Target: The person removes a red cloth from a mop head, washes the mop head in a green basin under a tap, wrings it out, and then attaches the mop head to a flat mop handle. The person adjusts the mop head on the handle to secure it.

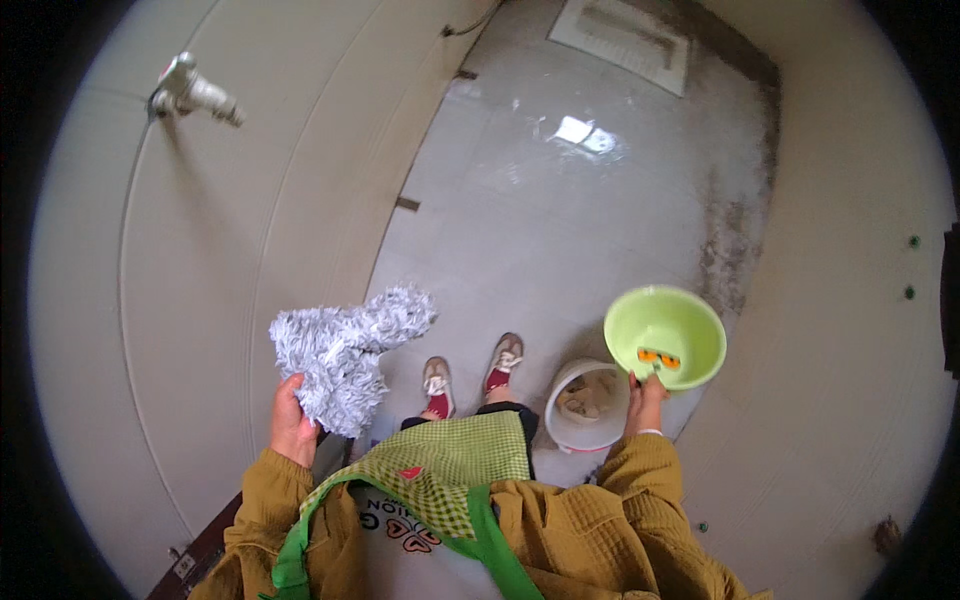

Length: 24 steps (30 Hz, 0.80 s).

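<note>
My left hand (pixel 295 421) grips a shaggy, bluish-grey piece of fabric (pixel 330 360), possibly a cleaning cloth or mop cover. One part of it sticks out to the right, above the floor. At the right, my right hand (pixel 648 401) holds a light green plastic basin (pixel 694 330) by its near rim, with its inside facing up. A small orange-and-white piece (pixel 658 358) shows inside the basin near my fingers; whether it is a loose object or a label I cannot tell. Just left of that hand, a white bucket (pixel 556 420) on the floor contains brownish, crumpled material (pixel 589 397).
A metal tap (pixel 191 94) juts from the left wall. Light glints off the grey floor (pixel 487 225), with dark stains (pixel 731 240) along the right wall. A whitish flat panel (pixel 622 45) lies at the far end. My shoes (pixel 504 352) stand left of the bucket.
</note>
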Tool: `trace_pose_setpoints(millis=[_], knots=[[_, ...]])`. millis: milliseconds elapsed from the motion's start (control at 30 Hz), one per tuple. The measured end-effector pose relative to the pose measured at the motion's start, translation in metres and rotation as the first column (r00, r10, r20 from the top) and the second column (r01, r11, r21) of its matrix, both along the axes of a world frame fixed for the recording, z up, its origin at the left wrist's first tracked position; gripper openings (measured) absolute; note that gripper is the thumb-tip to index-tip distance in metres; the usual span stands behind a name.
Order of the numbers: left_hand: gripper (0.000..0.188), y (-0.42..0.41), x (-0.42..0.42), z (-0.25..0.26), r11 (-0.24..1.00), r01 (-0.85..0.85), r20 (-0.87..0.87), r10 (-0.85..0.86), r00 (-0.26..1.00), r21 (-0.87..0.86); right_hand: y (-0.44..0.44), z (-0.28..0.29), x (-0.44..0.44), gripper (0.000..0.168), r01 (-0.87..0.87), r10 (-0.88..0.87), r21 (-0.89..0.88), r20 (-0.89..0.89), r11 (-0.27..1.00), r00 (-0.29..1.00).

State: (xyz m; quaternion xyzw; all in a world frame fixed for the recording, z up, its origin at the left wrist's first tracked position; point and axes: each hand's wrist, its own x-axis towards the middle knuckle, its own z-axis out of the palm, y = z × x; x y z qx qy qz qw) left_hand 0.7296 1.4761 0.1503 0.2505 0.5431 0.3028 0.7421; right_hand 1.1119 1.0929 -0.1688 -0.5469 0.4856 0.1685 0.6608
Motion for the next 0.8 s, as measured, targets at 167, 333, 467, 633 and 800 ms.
trace_pose_setpoints(millis=[167,333,467,633,800], knots=[[0.040,0.004,-0.042,-0.022,0.995,-0.098,-0.082,0.100,0.992,0.035,0.159,-0.084,-0.077,0.043,-0.298,0.315,0.211,-0.051,0.931,0.948],[0.035,0.019,-0.049,-0.061,0.963,-0.262,-0.130,0.269,0.954,0.066,0.283,-0.136,-0.161,0.035,-0.496,0.542,0.288,-0.108,0.819,0.833],[0.033,0.028,-0.045,-0.080,0.955,-0.285,-0.220,0.295,0.930,0.078,0.332,-0.177,-0.191,0.035,-0.483,0.599,0.432,-0.184,0.762,0.780],[0.033,0.048,-0.048,-0.108,0.968,-0.247,-0.123,0.251,0.960,0.049,0.432,-0.207,-0.161,0.043,-0.439,0.542,0.654,0.053,0.616,0.839],[0.035,0.041,-0.083,-0.118,0.966,-0.249,-0.055,0.254,0.966,0.075,0.441,-0.124,-0.191,0.085,-1.000,0.997,-0.015,0.071,0.001,0.000]])
